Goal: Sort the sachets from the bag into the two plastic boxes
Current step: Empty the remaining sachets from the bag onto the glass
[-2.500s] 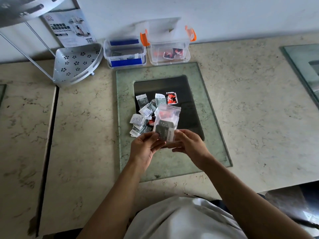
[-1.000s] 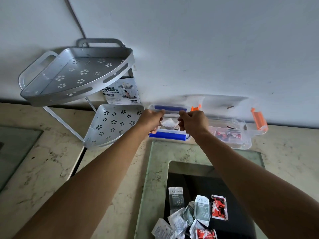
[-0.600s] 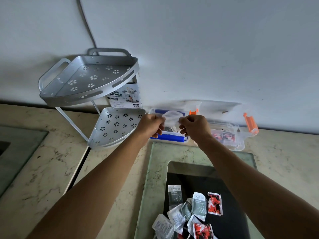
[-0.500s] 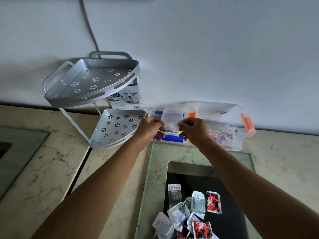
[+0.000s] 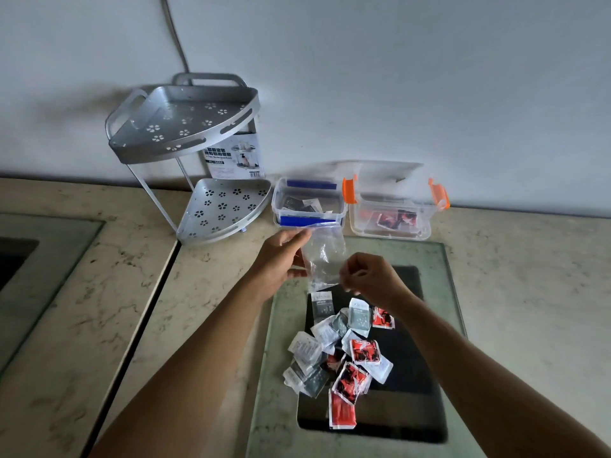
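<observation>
Sachets (image 5: 337, 352) lie heaped on the dark glass panel (image 5: 410, 391) of the marble bench (image 5: 529, 292).

Behind it, against the wall, stand the blue-clipped box (image 5: 309, 206) with grey packets and the orange-clipped box (image 5: 393, 213) with red ones. Between them and the heap, the left hand (image 5: 281, 259) and right hand (image 5: 370, 276) each pinch an edge of the clear bag (image 5: 324, 259) in closed fingers.

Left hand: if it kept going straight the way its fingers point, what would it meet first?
Probably the blue-latched box. The left hand, pinching the clear bag by its top edge, points up and away toward that box's near wall. Depth is unclear from one view, so it might pass just above the rim.
</observation>
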A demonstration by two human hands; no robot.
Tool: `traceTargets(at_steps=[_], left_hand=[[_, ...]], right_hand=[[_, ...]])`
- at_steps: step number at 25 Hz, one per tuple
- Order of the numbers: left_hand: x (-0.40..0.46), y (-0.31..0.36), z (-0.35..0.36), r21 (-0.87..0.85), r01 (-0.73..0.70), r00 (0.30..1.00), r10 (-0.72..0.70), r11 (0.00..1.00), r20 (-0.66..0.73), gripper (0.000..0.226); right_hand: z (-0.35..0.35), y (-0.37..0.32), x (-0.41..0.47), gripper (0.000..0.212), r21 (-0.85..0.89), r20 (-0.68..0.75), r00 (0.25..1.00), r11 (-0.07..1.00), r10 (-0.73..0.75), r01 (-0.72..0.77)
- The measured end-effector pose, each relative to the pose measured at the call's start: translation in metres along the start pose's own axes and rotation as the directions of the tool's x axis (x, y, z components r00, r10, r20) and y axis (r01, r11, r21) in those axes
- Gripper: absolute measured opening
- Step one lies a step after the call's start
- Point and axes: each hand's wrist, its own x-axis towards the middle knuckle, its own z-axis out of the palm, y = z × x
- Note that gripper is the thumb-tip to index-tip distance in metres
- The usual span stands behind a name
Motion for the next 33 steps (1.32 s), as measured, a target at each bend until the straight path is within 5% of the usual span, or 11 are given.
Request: traceTargets(at_steps=[4,8,11,16,22,33], left_hand=[[-0.039,-0.031,0.012,0.006,-0.092,0.996,0.092,0.996,-0.005,0.021],[-0.087,-0.066,0.025,0.101,-0.176,0.984,0.174,0.979,0.024,0.011],[-0.118,-0.101,0.027,0.083,-0.155,0.984,0.146,0.984,0.100,0.013],[-0.166,-0.149,0.032,0.113,-0.128,0.986,0.115,0.985,0.118,0.009],[-0.194,-0.169,0.024,0.180,-0.115,0.971,0.072,0.977,0.229,0.022],[-0.196,-0.158,0.024,0.298,-0.157,0.972,0.094,0.941,0.215,0.012]], right_hand=[[0.012,0.022,-0.058,0.015,-0.102,0.019,0.997,0.992,0.073,-0.071],[0.013,0.031,-0.120,0.039,0.092,0.057,0.996,0.993,0.062,-0.067],[0.016,0.032,-0.160,0.021,0.251,-0.083,0.993,0.966,0.082,-0.059],[0.032,0.046,-0.207,0.016,0.198,-0.227,0.961,0.973,0.159,-0.114],[0.042,0.054,-0.243,0.008,0.177,-0.216,0.957,0.971,0.195,-0.158],[0.039,0.049,-0.251,0.006,0.169,-0.174,0.975,0.979,0.141,-0.112]])
